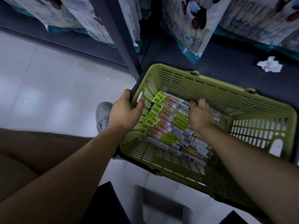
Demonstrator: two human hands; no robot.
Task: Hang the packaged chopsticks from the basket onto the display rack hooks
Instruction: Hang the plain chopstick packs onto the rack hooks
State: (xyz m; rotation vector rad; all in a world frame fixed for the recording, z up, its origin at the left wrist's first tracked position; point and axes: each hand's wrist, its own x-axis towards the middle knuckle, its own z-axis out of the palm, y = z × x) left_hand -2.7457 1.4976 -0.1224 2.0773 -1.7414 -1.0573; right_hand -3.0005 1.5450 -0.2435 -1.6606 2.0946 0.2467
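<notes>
A green slatted basket (210, 88) sits partly on a dark low shelf and partly over the floor. Inside lie several long packaged chopsticks (169, 126) with lime-green header tabs pointing left. My left hand (124, 110) grips the basket's left rim, thumb inside the wall. Reaching down into the basket, my right hand (200, 113) has its fingers curled onto the far packs; whether it holds one is hidden by the hand's back. No rack hooks are in view.
Large panda-print bags (189, 25) hang or stand above the dark shelf (226, 62). A crumpled white paper (269, 64) lies on the shelf at right. A grey upright post (119, 39) stands by the basket's left corner. A grey shoe (102, 113) rests on the pale floor.
</notes>
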